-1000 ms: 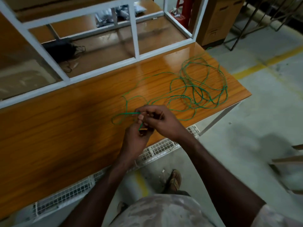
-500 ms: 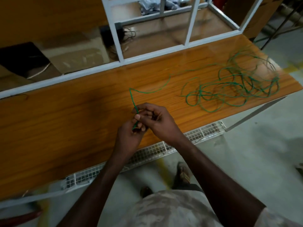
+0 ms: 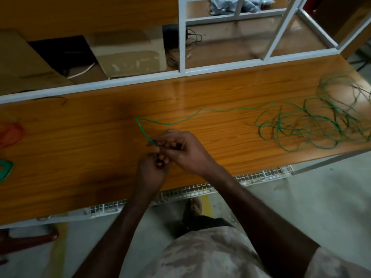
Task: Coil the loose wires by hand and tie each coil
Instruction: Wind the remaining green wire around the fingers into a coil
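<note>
Head view. The left hand (image 3: 149,173) and the right hand (image 3: 187,152) meet over the near half of the wooden bench (image 3: 80,141), fingers curled and touching one another. Both pinch the end of a green wire (image 3: 143,132), which emerges just beyond the fingertips, rises away from the hands to a sharp bend, then runs off to the right of the right hand across the bench top. There it joins a loose green tangle (image 3: 313,125) lying well apart from the hands, near the bench's right end. How much of the wire is gathered inside the hands cannot be told; motion blur hides the fingertips.

Far to the left of the left hand, at the frame edge, lie a green coil (image 3: 6,171) and, beyond it, a red coil (image 3: 10,134), both on the bench. Beyond the hands stands a white frame (image 3: 181,49) with cardboard boxes (image 3: 128,57) behind it. Below the bench edge runs a white wire-mesh tray (image 3: 180,192).
</note>
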